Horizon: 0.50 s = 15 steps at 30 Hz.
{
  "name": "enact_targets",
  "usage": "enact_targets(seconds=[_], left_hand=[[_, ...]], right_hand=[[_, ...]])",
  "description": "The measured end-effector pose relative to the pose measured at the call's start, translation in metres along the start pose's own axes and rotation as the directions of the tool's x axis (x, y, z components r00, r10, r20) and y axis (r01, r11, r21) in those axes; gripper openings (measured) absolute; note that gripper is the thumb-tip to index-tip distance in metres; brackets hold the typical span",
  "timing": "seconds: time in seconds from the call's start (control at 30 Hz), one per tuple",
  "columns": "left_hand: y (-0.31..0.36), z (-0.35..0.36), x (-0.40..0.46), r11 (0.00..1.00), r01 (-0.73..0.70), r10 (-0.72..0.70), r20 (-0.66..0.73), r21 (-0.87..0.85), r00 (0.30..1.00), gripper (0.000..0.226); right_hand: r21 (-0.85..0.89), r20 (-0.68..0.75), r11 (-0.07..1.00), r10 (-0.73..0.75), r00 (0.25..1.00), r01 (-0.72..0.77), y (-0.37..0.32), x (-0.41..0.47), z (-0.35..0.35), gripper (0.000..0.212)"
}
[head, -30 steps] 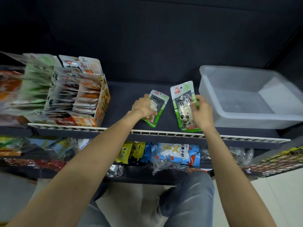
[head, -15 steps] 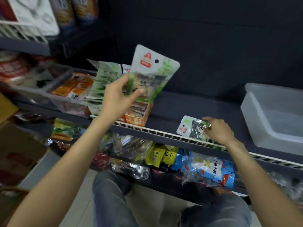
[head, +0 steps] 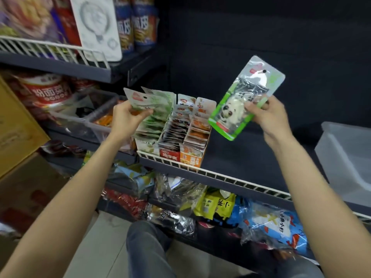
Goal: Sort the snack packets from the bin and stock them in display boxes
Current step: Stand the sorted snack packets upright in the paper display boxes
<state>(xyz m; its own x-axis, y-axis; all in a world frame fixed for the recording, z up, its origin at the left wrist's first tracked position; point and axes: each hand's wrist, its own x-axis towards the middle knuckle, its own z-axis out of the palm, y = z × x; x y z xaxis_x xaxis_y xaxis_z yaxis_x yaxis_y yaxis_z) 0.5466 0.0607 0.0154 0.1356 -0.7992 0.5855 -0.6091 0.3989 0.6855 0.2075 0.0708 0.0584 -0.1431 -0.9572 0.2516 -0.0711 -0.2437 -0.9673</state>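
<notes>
Two green packets are in my hands at this moment. My right hand [head: 267, 115] pinches a green panda packet [head: 244, 101] by its long edge and holds it tilted in the air, to the right of the display box [head: 180, 137] and apart from it. My left hand [head: 128, 117] grips a second green packet [head: 144, 98] at the far end of the box's green row, touching the packets already standing there. The plastic bin [head: 345, 157] sits on the same shelf [head: 230, 157], well to the right.

These pouches look light, thin and floppy, with a glossy film I judge slippery, so I would take them at the flat sealed edge rather than squeeze the soft middle.

Whether anything remains in the bin I cannot tell; it is cut off at the frame's edge. My left fingers cover most of that packet's print, and the box's rows crowd together too tightly to count.
</notes>
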Motion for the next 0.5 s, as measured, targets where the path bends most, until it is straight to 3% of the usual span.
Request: enact_targets(seconds=[0.2,0.33,0.5], left_hand=[[-0.026,-0.002,0.003,0.998,0.068,-0.068,0.038,0.011,0.997,0.020],[-0.035,-0.008,0.008,0.995,0.098,-0.098,0.070,0.001,0.993,0.020],[-0.035,-0.013,0.015,0.998,0.029,-0.044,0.304,0.056,0.952,0.009]], right_hand=[[0.256,0.022,0.963,0.081,0.997,-0.084,-0.013,0.015,0.061,0.022],[0.245,0.023,0.962,0.117,0.993,-0.119,-0.007,0.022,0.089,0.033],[0.210,0.006,0.967,0.147,0.989,-0.145,0.003,0.026,0.110,0.038]])
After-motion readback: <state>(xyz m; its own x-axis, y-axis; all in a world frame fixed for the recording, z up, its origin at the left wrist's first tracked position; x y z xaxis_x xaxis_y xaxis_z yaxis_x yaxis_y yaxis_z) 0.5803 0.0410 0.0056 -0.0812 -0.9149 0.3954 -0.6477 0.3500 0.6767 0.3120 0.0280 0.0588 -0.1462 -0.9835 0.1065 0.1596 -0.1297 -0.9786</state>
